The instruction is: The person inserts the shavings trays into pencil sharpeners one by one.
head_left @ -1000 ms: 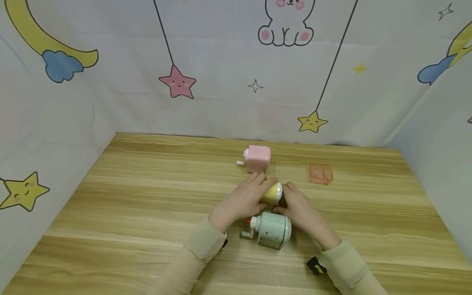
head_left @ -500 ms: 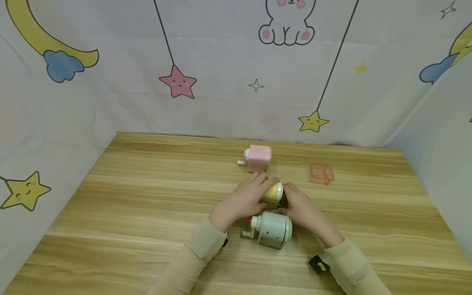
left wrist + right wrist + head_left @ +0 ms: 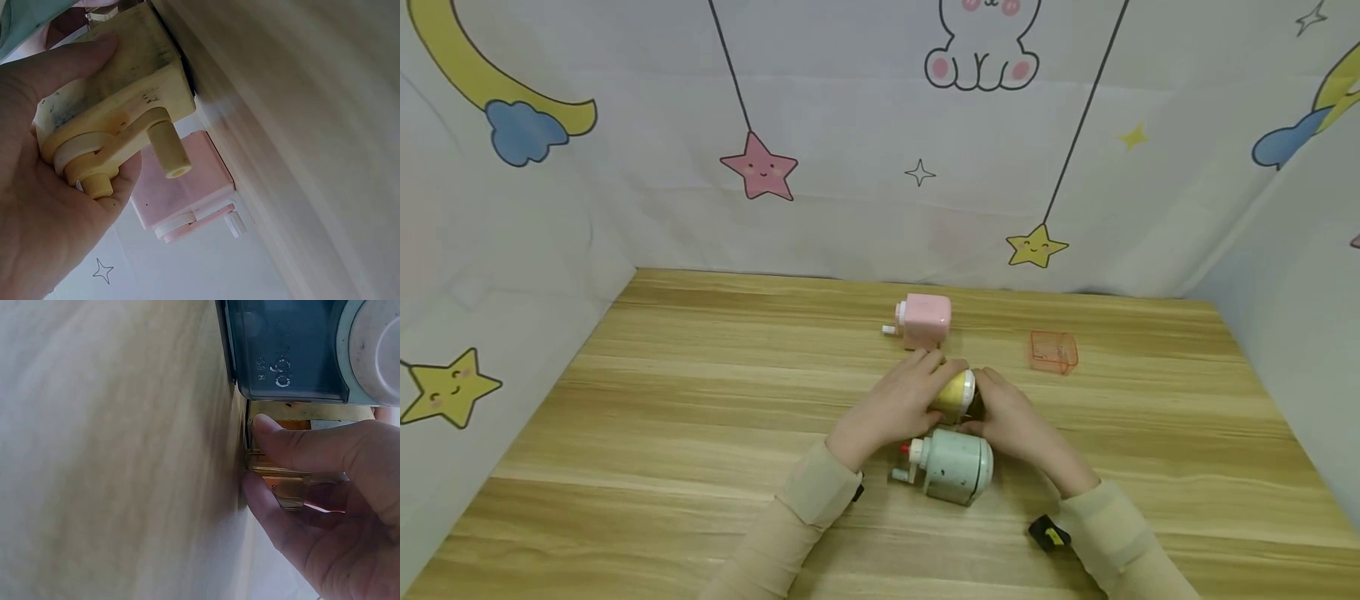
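Observation:
My left hand [image 3: 898, 404] grips a yellow hand-crank pencil sharpener [image 3: 125, 69] standing on the table, its crank facing left. At the sharpener's right end, my right hand [image 3: 1011, 421] pinches a clear amber shavings drawer [image 3: 289, 486] between thumb and fingers. How far the drawer sits inside the body cannot be made out. A mint-green crank sharpener [image 3: 958, 467] stands just in front of the yellow one, close to both hands. Behind them is a pink crank sharpener [image 3: 927, 321], its handle also pointing left.
A clear orange-red drawer [image 3: 1052, 353] lies apart on the table at the back right. A small black object [image 3: 1048, 533] sits beside the right sleeve. Printed cloth walls [image 3: 850, 225] border the wooden table [image 3: 700, 375] at the back and sides.
Both hands stay around the yellow sharpener and its drawer. The right forearm has shifted very slightly to the right; the other things keep their places.

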`<action>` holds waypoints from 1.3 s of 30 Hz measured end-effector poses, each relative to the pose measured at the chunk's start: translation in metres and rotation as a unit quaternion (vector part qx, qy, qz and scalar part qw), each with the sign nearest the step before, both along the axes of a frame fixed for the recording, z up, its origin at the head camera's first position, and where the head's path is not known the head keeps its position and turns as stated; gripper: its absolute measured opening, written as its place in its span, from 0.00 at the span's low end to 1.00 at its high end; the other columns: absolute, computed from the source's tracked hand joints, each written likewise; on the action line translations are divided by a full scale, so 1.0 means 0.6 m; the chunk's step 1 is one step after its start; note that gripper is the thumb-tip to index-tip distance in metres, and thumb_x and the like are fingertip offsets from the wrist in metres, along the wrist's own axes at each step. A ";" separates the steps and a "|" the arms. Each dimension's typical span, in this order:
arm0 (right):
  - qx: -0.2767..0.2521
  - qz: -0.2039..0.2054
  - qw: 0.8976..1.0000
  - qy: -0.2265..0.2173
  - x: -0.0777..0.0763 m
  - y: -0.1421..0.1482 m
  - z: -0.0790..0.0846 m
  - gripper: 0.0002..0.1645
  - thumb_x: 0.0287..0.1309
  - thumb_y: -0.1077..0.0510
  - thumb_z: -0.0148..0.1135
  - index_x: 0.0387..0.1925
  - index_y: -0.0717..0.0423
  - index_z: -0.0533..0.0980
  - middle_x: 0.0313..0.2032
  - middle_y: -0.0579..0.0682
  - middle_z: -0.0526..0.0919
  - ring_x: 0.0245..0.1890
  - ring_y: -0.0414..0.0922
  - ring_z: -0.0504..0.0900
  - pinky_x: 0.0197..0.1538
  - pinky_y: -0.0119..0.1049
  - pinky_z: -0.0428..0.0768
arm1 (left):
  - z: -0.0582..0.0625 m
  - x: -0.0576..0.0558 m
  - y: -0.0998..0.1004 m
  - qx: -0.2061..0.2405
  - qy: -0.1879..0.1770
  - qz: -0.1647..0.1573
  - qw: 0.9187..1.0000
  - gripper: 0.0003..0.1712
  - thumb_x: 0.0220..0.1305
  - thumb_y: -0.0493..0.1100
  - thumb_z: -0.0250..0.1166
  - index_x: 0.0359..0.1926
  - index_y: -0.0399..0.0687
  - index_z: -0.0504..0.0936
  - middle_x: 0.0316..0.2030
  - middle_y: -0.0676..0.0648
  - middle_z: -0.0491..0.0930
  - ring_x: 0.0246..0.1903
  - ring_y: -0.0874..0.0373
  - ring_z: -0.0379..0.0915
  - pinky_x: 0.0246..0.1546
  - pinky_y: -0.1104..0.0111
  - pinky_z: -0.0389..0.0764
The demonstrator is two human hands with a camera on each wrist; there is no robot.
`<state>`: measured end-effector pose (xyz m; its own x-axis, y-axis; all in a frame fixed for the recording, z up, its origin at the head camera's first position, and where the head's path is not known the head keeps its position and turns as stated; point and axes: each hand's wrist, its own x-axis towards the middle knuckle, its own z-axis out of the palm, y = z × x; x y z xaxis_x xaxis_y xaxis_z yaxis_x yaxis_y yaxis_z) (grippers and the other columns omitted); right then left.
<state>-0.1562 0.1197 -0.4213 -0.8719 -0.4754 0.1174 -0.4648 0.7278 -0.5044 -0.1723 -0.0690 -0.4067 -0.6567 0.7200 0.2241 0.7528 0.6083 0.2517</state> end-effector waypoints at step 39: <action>-0.034 0.009 0.999 -0.006 -0.006 -0.010 0.001 0.41 0.35 0.58 0.74 0.52 0.64 0.65 0.42 0.57 0.76 0.42 0.48 0.73 0.45 0.49 0.78 | 0.000 0.000 0.000 0.001 0.021 -0.010 1.000 0.42 0.43 0.41 0.71 0.61 0.48 0.62 0.44 0.48 0.69 0.44 0.57 0.60 0.48 0.64 0.72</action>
<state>-0.1598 0.1138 -0.4209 -0.8650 -0.4822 0.1388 -0.4705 0.6835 -0.5580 -0.1721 -0.0691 -0.4068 -0.6331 0.7317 0.2528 0.7740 0.5931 0.2218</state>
